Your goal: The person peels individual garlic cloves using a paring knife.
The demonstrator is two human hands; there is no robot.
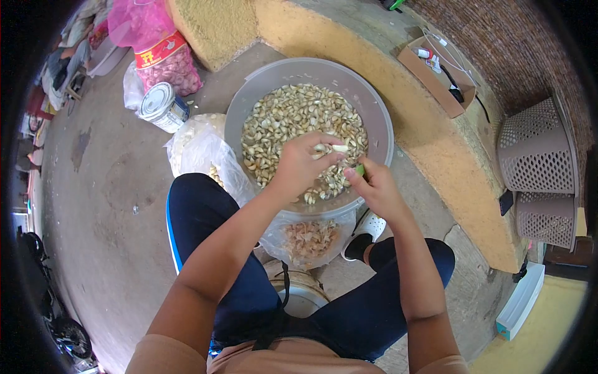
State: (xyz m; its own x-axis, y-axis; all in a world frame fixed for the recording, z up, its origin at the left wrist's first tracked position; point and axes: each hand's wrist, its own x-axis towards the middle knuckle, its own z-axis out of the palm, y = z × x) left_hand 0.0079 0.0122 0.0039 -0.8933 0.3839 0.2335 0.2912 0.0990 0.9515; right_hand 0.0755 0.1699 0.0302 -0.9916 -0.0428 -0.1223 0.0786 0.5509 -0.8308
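A wide grey basin holds a great many pale garlic cloves. Above its middle, my left hand pinches a whitish clove between thumb and fingers. My right hand is closed on a small green-handled tool, just to the right of the clove; its blade cannot be made out. Below the basin's near rim, a clear plastic bag contains brownish peelings. Left of the basin stands a translucent bag with pale cloves inside.
A lidded pail and a pink mesh sack stand at the upper left. Right of the basin runs a yellow ledge bearing a cardboard box. Perforated baskets are at the far right. Part of a person shows at the far upper left.
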